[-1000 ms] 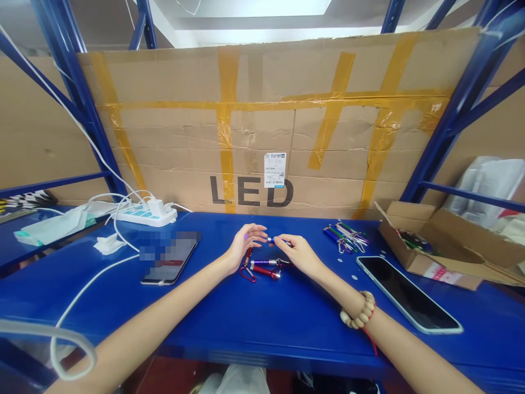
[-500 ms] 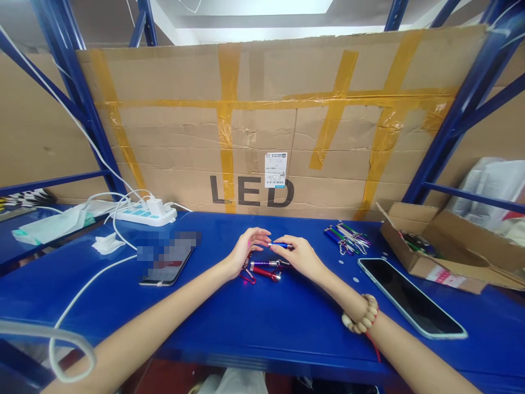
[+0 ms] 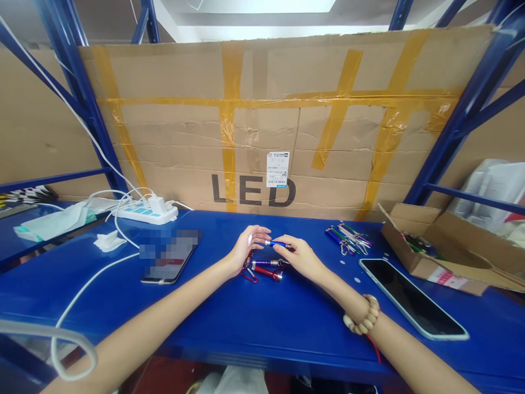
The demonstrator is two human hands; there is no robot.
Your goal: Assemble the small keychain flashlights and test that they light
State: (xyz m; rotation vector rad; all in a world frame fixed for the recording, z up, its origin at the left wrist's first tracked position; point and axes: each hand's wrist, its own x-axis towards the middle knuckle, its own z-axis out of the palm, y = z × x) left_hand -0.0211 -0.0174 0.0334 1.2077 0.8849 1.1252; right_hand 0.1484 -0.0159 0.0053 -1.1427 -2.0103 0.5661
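Note:
Between thumb and fingers, my right hand holds a small blue keychain flashlight, its front end pointing left. My left hand stands open opposite it, palm turned towards the flashlight and fingers stretched; a white spot of light shows on the palm. Just below the hands, a purple keychain flashlight and a red one lie on the blue table. Another red piece with a carabiner clip lies partly hidden beside my left hand.
Several more keychain flashlights lie in a bunch to the right. Beyond them are an open cardboard box and a phone. On the left are another phone, a power strip and loose white cables. Taped cardboard stands behind.
The pink light on my left palm has turned into a white spot, and the pink glow by the red clip is gone. Both hands stay nearly in place.

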